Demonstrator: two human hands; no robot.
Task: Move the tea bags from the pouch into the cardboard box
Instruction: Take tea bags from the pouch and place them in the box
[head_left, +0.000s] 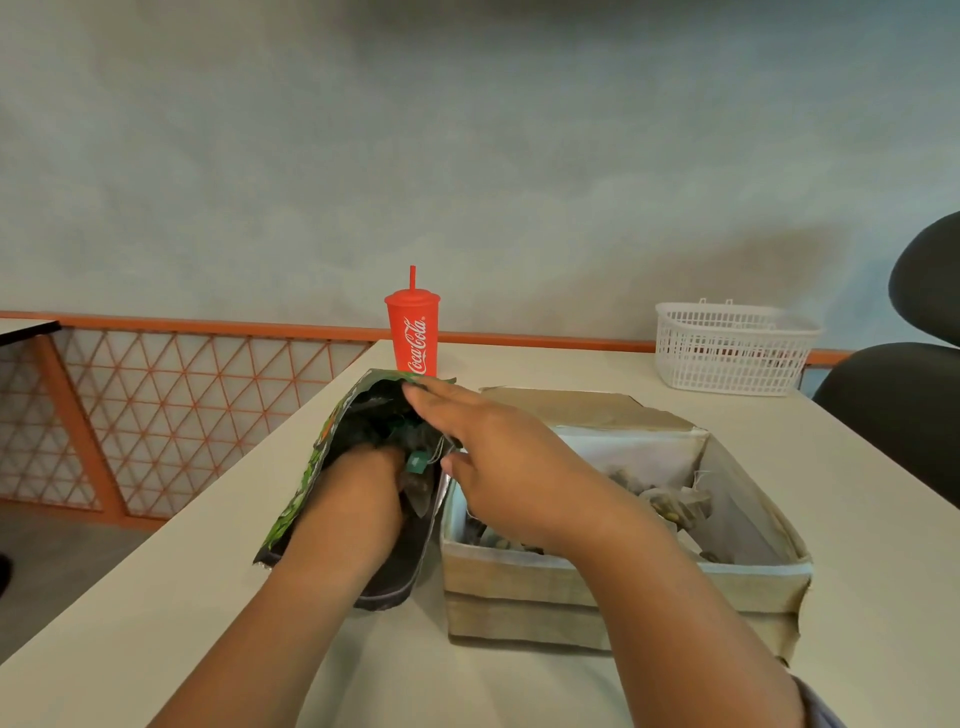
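Two bare forearms closest to cam, both reaching forward over the table (857, 525). Left hand (358, 493) is wrist-deep in the pouch (306, 483); only its back shows and the fingers are buried in the dark inside, so can't tell whether it's holding anything. Right hand (498, 467) comes in across the near-left corner of the cardboard box (519, 587): fingers fairly straight and together, tips on the far rim of the pouch mouth, thumb spread apart and sitting just beside the pouch's box-side edge. Can't tell if that thumb actually clamps the foil. Pouch lies directly left of the box, touching or nearly touching its left wall, mouth pointing away from cam, green print outside, dark lining inside. A small green tag (416, 461) with thin strings shows at the mouth, between the two hands. Box is open-topped with a white lining, and its flap (582, 408) is folded back on the far side. Several tea bags (670, 506) are already in the box, loosely piled along the bottom, mostly toward the right half, a few at the near-left under the right wrist. Behind the box to the left, just past the pouch mouth: red Coca-Cola cup (414, 338) with lid and straw, upright. Behind the box to the right, well apart: white plastic basket (727, 353) near the table's far edge. Right of the box, off the table: dark chair (904, 415). Far left of the box, beyond the table edge: orange lattice railing (156, 389).
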